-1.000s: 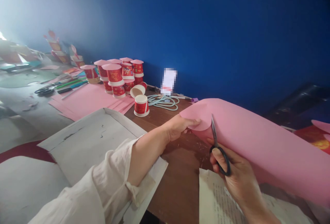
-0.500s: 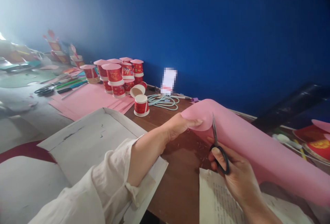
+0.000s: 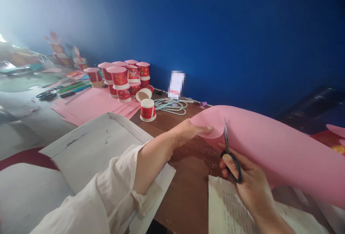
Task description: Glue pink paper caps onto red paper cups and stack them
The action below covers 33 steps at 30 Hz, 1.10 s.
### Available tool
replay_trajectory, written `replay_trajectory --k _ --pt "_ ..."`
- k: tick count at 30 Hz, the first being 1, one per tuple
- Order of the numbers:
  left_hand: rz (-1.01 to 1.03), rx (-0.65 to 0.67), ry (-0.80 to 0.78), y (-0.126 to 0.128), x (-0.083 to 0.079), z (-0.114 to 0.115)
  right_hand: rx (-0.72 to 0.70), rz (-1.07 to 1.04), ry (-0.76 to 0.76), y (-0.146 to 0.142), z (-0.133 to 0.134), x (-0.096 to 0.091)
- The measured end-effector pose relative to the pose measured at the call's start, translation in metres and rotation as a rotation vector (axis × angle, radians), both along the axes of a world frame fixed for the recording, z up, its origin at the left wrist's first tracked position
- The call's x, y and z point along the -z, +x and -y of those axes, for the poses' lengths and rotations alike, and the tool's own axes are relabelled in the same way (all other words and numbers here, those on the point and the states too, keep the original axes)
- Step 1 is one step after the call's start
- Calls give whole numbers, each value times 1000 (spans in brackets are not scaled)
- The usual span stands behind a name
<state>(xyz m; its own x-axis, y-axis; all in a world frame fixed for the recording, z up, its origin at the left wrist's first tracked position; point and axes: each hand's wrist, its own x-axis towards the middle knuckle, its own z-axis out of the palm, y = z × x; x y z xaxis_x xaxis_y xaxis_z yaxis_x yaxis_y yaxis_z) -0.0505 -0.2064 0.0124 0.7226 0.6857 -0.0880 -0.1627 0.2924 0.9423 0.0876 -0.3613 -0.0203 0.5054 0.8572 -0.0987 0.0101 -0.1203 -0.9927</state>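
A large pink sheet of paper point(image 3: 272, 144) curves out to the right above the brown table. My left hand point(image 3: 190, 131) pinches its rounded left end, thumb on top and the fingers hidden underneath. In my right hand point(image 3: 246, 176) is a pair of black-handled scissors point(image 3: 226, 137), thumb through one loop. The blades point up and away from me, nearly closed, at a curved cut beside the part my left hand grips. One blade passes beneath the paper, out of sight.
Red paper cups point(image 3: 120, 78) with pink discs on top stand stacked at the back left, beside pink sheets point(image 3: 81, 106). A pale cable point(image 3: 172, 106) lies coiled by the blue wall. White cardboard point(image 3: 99, 148) is at left, a printed page point(image 3: 223, 205) in front.
The right part of the pink paper has swung and flattened toward the right, covering more things there. The scissors and my right hand have shifted slightly right; my left hand is nearly still.
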Motion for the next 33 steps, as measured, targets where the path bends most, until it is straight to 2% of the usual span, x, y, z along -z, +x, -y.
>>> replay_trajectory --k 19,33 --pt "40 16 -33 0 -1 1 45 -11 5 -5 0 -3" --pt "-16 -19 -8 1 0 -1 -5 -28 26 1 1 3"
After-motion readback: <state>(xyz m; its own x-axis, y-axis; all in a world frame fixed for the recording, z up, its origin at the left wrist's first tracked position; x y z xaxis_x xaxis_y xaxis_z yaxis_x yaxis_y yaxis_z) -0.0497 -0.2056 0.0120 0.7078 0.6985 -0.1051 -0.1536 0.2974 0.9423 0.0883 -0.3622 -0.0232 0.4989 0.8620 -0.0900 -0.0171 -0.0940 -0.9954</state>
